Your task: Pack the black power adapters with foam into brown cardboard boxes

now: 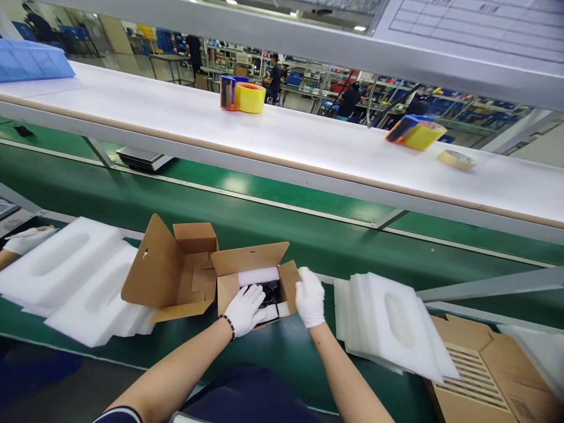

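Note:
My left hand (244, 308), in a white glove with a dark bead bracelet at the wrist, lies over a small open cardboard box (227, 289). Its fingers are stretched out on the contents: a black coiled cable (269, 294) and white foam (259, 276), partly hidden under the palm. At the box's right side my right hand (310, 298), also white-gloved, is closed on the side flap (288, 283). The lid of this box stands up at the back. Touching it on the left is a second open cardboard box (194, 273), with no contents visible inside.
White foam sheets with oval cut-outs lie left (94, 294) and right (374, 311). Flattened cardboard (480, 358) is at far right. A co-worker's gloved hand (30, 239) is at far left. Above runs a white shelf (185, 114) bearing tape dispensers (249, 97) and a blue bin (35, 61).

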Demonstrator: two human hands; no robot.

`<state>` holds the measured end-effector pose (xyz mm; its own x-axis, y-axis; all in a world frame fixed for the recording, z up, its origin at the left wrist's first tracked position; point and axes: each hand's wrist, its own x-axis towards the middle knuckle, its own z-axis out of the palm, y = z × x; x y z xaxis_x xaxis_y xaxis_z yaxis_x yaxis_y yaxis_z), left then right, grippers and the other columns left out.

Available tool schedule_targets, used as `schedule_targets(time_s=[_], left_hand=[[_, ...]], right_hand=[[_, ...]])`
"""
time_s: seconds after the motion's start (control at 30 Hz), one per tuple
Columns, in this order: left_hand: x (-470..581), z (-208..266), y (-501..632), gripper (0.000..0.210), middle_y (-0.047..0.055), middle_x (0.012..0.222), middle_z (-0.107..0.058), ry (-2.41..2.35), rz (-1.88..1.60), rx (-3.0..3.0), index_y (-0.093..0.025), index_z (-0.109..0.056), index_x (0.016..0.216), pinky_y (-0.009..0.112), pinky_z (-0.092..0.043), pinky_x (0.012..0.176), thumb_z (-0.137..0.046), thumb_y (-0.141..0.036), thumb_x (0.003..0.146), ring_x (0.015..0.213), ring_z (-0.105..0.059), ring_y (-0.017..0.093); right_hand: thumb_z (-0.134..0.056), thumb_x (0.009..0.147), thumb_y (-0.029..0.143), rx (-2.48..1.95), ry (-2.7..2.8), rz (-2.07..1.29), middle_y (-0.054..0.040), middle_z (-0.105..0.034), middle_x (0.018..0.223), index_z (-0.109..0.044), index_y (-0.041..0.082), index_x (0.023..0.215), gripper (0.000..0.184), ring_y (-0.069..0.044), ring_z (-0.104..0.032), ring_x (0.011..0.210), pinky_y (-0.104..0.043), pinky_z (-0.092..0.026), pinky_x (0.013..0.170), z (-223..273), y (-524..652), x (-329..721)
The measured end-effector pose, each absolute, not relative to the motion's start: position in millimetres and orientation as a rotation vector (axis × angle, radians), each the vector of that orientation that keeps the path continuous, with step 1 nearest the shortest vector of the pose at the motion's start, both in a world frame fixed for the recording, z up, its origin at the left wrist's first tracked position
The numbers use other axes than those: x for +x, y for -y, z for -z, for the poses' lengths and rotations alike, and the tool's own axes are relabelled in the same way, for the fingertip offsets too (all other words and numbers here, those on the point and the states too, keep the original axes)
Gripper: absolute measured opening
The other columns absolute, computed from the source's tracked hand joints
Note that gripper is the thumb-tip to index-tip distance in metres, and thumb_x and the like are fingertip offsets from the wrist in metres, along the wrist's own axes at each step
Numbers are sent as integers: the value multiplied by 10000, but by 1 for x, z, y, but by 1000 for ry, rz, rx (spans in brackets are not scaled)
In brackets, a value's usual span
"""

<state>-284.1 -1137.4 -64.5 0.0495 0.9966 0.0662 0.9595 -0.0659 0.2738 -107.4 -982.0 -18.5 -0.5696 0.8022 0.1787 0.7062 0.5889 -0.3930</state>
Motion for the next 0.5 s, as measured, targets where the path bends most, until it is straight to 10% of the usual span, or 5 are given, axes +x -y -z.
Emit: schedule_targets(time_s=[0.17, 0.33, 0.5], left_hand=[[-287, 68, 1140, 582, 93, 1426, -386, -1989, -389, 2153, -173, -412, 1346, 476, -199, 1084, -315, -532, 899, 1312, -318, 298], [-293, 63, 1135, 732, 121, 1447, -341, -1868, -429, 2200, -139, -332, 1386, 468, -136, 1106, -325, -634, 847, 1332, -268, 304], [-296, 56, 1122, 722, 106, 1440, -354, -1647, -386, 2308, -155, -308, 1394, 453, -142, 1102, -321, -626, 847, 1321, -280, 300]], right_hand=[[-220, 938, 382, -1303, 2363, -705, -124, -574, 1237, -541, 130, 1246, 511, -232, -539, 1128, -400, -435, 946, 44, 1015, -106], [-398, 874, 265, -1001, 2711, -555, -120, -424, 1386, -542, 133, 1251, 424, -307, -327, 1312, -542, -208, 1087, 58, 1067, -126], [-477, 839, 318, -1019, 2594, -886, -126, -674, 1052, -698, 156, 945, 293, -273, -581, 1063, -452, -386, 987, 23, 1009, -146]])
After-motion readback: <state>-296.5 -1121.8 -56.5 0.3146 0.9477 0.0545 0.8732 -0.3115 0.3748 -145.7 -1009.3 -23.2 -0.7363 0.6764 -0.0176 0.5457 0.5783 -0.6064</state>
